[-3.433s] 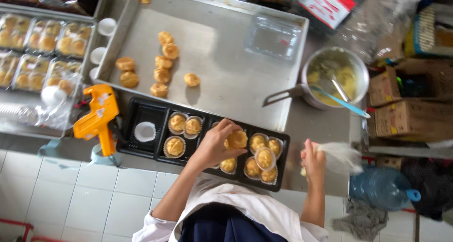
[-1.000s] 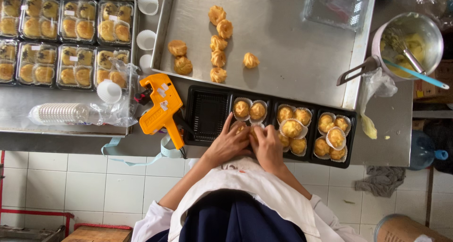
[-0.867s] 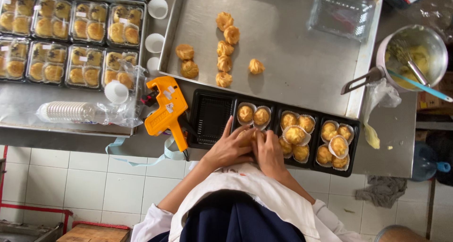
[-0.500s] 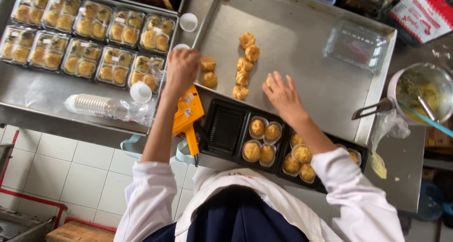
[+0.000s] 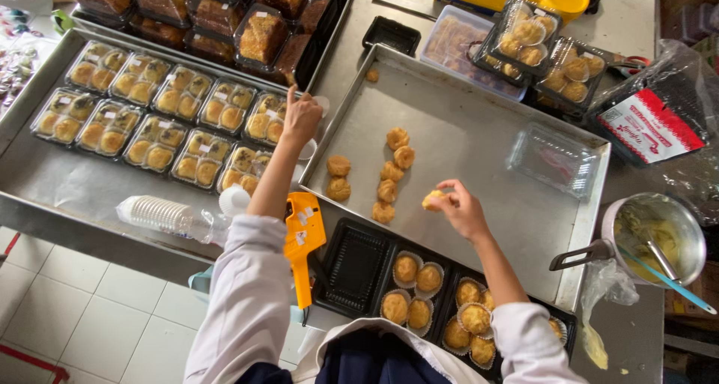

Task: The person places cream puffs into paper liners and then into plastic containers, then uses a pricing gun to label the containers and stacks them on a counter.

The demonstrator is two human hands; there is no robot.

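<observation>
Black plastic tray with four wells lies nearest the person at the desk edge, its left wells bare, the next ones holding round golden pastries in white paper cups, so filling seems to run from right to left. Beside it rests an orange plastic label gun, handle toward the body, handy for the left side. Right hand hovers over the wide steel baking tray, arm bent, wrist raised, its grip pinching a small golden pastry between thumb and fingertips, just right of the loose pastries in a short column. Farther off, the left hand stretches out straight, fingers curled down onto a white paper cup at the tray's corner, beside clear lidded packs of pastries
</observation>
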